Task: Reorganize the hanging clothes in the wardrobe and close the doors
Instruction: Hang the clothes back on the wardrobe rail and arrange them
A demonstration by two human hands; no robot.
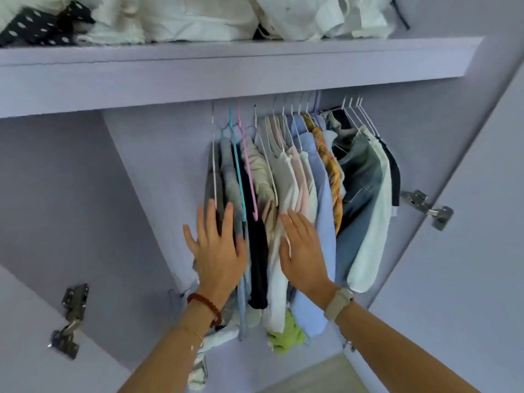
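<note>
The clothes [306, 194] hang in a packed row at the centre of the frame, under the shelf [226, 66]. The left hand [218, 248] lies flat, fingers spread, on the grey garments at the row's left. The right hand [303, 251] lies flat, fingers straight, on the pale shirts mid-row. Neither grips anything.

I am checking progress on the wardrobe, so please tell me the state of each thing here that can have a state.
Left hand: open, fingers straight, pressing on the grey clothes.
Right hand: open, flat against the pale shirts.
Hanging clothes: on hangers, bunched together.
Wardrobe doors: open, hinges showing.
Top shelf: loaded with piled white laundry.
</note>
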